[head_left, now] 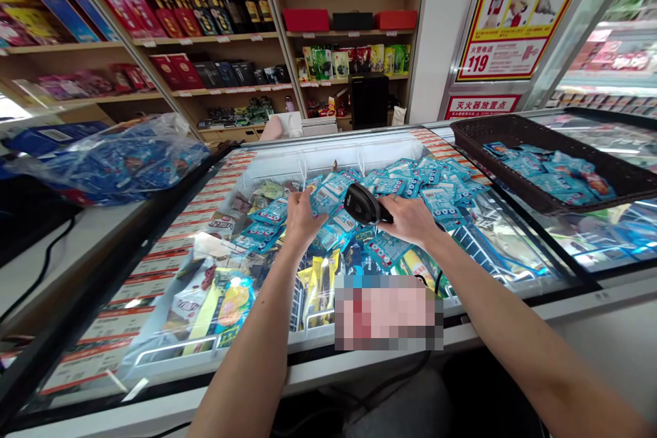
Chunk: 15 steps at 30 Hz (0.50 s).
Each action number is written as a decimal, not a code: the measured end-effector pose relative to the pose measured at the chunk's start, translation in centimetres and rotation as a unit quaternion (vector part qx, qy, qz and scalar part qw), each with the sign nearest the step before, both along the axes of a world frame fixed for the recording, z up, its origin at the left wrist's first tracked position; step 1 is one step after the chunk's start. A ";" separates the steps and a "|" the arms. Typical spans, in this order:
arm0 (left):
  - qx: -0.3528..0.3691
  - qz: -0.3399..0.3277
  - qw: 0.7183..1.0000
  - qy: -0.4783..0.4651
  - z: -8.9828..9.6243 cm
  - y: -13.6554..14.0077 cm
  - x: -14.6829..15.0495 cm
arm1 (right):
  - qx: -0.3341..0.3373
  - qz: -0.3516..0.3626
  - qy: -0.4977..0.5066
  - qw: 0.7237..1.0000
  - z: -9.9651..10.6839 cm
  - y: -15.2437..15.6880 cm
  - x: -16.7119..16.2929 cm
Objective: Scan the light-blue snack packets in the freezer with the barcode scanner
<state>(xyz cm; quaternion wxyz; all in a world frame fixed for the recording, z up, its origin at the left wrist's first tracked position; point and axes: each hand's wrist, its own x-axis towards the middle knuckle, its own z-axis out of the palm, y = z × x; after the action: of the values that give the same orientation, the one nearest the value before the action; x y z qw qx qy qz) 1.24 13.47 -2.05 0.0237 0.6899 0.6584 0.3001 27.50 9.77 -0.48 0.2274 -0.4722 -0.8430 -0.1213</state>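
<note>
In my right hand (406, 220) is a black handheld barcode scanner (362, 205), its head turned left above a heap of blue packets (397, 181). My left hand (302, 219) grips the left side of one blue packet (331, 193), its thumb toward the scanner; the fingertips are partly hidden. The packets lie spread on the glass top of a chest freezer (128, 280). Under the glass, yellow wrappers (321, 284) and other packaged goods show.
At right, a dark brown basket (544, 191) holds several blue packets. A clear plastic bag (123, 157) full of blue packages sits at left. Behind stand shelves (220, 41) with bottles and boxes. A black cable (395, 380) hangs along the freezer's front edge.
</note>
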 end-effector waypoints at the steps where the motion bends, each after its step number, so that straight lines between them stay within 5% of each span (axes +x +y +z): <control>1: 0.012 0.001 1.000 -0.018 0.1 0.0 -0.1 | 0.000 0.001 0.000 1.000 0.0 0.0 0.0; 9: 0.097 -0.006 0.993 -0.060 0.7 -0.4 -1.0 | 0.005 0.014 0.002 1.000 0.1 -0.1 0.0; 15: 0.088 -0.035 0.993 -0.075 0.6 -0.8 -0.3 | 0.014 0.022 0.012 1.000 0.1 -0.2 0.0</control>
<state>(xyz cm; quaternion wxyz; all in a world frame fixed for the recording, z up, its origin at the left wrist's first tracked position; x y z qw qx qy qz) 0.98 12.71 -1.43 0.0225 0.6871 0.6013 0.4073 27.47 9.61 -0.34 0.2465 -0.4515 -0.8488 -0.1219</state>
